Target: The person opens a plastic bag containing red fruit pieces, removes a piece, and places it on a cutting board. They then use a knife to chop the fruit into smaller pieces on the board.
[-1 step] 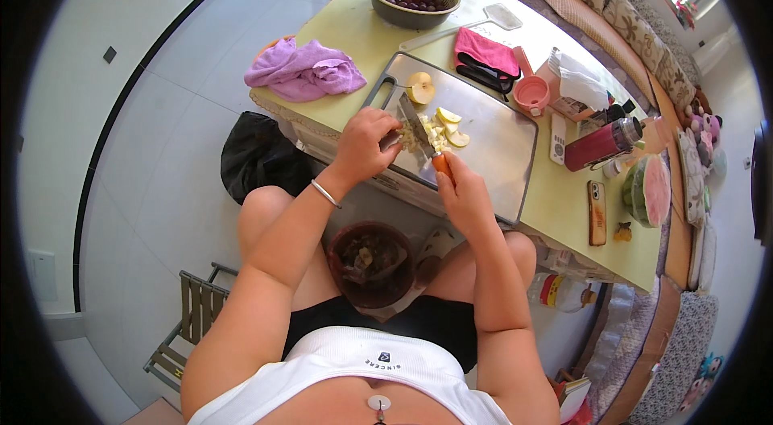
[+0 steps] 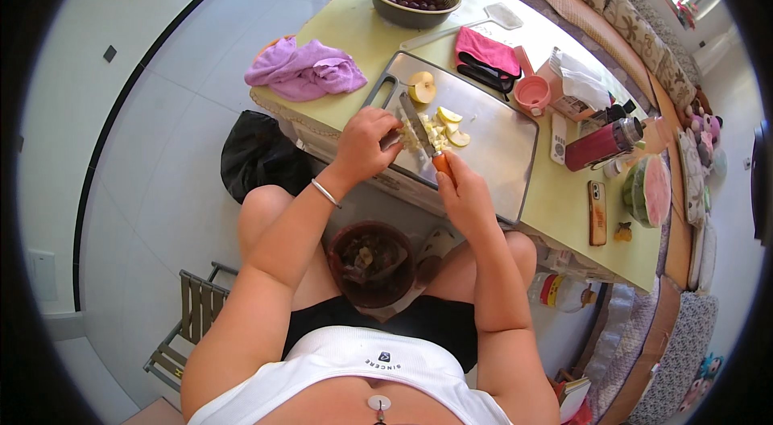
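My right hand [image 2: 465,187] is wrapped round the orange handle of a kitchen knife [image 2: 415,121], its blade pointing away over a metal cutting board [image 2: 491,155] with a dark rim. Small chopped fruit pieces [image 2: 407,135] lie to the left of the blade. My left hand [image 2: 370,142] is at the board's near left edge, its curled fingers and thumb bent round these pieces; the fingertips are partly hidden. Right of the blade are more bits and several pale fruit slices [image 2: 457,138]. Beyond the blade's tip sits a yellow-skinned fruit half [image 2: 422,88], apple or pear.
A bowl between my knees [image 2: 372,296] holds scraps. On the table [image 2: 555,208] are a purple cloth [image 2: 306,71], a colander of dark fruit [image 2: 415,20], a pink cloth [image 2: 487,52], a remote [image 2: 557,139], a bottle [image 2: 600,145], a phone [image 2: 597,212] and cut watermelon [image 2: 646,191].
The knife blade has shifted very slightly to the right. Both hands stay almost where they were.
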Action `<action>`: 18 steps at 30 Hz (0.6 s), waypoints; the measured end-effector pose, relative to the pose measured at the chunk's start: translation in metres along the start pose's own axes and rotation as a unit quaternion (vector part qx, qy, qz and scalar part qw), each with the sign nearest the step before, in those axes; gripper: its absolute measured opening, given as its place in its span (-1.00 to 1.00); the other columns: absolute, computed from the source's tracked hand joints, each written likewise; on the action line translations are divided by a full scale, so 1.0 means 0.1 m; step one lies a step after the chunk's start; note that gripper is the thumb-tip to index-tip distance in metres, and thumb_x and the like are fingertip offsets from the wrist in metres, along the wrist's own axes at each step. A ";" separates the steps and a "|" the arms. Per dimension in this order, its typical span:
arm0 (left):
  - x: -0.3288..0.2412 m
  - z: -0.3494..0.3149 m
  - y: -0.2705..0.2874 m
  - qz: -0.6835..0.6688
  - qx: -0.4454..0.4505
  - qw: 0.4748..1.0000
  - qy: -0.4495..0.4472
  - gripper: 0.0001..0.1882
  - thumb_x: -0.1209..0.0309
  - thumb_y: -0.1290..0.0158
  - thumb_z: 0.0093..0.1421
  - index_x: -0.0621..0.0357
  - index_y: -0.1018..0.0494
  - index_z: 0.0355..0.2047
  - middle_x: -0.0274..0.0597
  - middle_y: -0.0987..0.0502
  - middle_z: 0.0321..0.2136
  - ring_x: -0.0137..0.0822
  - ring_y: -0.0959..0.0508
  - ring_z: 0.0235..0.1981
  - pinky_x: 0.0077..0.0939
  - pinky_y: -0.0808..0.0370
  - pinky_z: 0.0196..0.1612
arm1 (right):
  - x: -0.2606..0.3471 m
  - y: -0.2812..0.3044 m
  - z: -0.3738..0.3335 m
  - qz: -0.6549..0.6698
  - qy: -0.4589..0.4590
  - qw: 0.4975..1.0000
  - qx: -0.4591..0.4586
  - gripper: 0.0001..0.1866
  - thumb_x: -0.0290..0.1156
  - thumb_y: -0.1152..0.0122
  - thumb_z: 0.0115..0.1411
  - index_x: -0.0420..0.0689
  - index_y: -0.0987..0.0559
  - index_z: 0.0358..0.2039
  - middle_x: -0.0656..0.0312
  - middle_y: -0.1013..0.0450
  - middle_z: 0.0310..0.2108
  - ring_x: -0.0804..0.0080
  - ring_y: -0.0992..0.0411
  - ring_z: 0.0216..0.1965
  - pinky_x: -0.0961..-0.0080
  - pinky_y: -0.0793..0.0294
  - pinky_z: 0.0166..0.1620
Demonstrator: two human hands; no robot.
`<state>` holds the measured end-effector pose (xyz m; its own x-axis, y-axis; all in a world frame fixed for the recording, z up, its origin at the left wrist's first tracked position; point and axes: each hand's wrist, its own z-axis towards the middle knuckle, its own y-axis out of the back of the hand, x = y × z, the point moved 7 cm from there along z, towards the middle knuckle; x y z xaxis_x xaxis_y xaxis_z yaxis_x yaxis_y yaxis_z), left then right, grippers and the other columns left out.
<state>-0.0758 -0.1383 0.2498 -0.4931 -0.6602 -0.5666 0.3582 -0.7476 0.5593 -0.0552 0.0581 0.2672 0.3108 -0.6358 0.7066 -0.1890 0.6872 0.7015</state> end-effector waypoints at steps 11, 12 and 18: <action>-0.02 0.01 0.04 -0.002 -0.017 1.000 0.006 -0.68 0.45 -0.34 -0.12 0.20 -0.56 -0.31 -0.13 -0.58 -0.30 -0.06 -0.53 -0.21 -0.23 -0.49 -0.10 | -0.09 0.07 -0.01 0.041 -0.024 0.999 -0.018 -0.56 -0.39 -0.14 0.28 -0.22 -0.44 0.15 -0.22 -0.53 -0.15 -0.23 -0.49 -0.10 0.09 -0.48 -0.05; -0.01 0.01 0.03 -0.001 -0.020 1.000 0.005 -0.68 0.45 -0.34 -0.13 0.20 -0.56 -0.31 -0.13 -0.58 -0.29 -0.06 -0.53 -0.21 -0.23 -0.49 -0.10 | -0.09 0.09 -0.01 0.054 -0.027 0.998 -0.028 -0.56 -0.39 -0.14 0.28 -0.22 -0.44 0.15 -0.22 -0.53 -0.16 -0.24 -0.49 -0.10 0.09 -0.48 -0.05; 0.02 -0.01 0.01 0.011 -0.013 1.000 0.004 -0.68 0.43 -0.34 -0.13 0.18 -0.57 -0.30 -0.12 -0.58 -0.29 -0.06 -0.53 -0.20 -0.21 -0.48 -0.09 | -0.13 0.01 0.00 0.027 -0.032 0.999 0.019 -0.58 -0.38 -0.15 0.28 -0.22 -0.47 0.13 -0.22 -0.54 -0.18 -0.22 -0.50 -0.11 0.13 -0.49 -0.06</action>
<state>-0.0763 -0.1403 0.2483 -0.4792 -0.6771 -0.5585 0.3899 -0.7343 0.5557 -0.0596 0.0667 0.2584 0.2396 -0.6199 0.7472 -0.2394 0.7081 0.6642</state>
